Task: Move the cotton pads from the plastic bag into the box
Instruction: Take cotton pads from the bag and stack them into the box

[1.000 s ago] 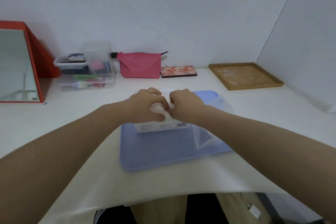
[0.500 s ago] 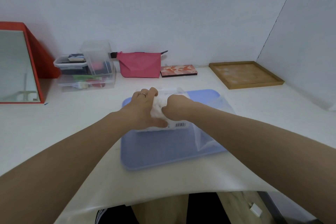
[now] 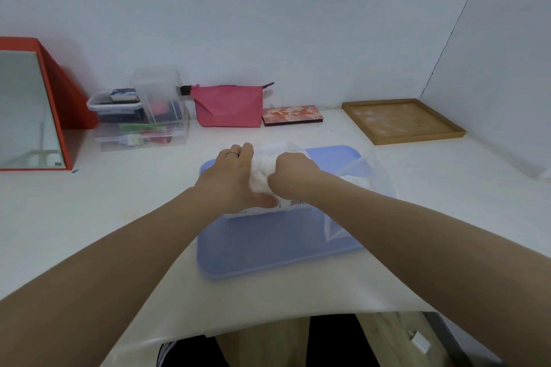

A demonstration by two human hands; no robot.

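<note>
A blue tray (image 3: 277, 250) is seen at the centre of the white tabletop (image 3: 89, 217). On its 12 o'clock half a plastic bag (image 3: 293, 205), barcode label facing the viewer, is held by both hands. The left hand (image 3: 231, 180) is wrapped round the bag's 9 o'clock side, thumb laid along the near edge, a ring visible on one finger. The right hand (image 3: 290, 177) is curled into the bag's opening, and white cotton pads (image 3: 261, 173) are gripped between the two hands. A clear box (image 3: 362, 188) is set at 3 o'clock of the bag, on the tray's right edge, with white material visible inside. Along the wall, a red-framed mirror (image 3: 26, 110) at 10 o'clock, clear organisers (image 3: 143, 119), a pink pouch (image 3: 228, 106) at 12 o'clock, a floral case (image 3: 292, 115) and a wooden tray (image 3: 402, 121) at 2 o'clock are noted.
</note>
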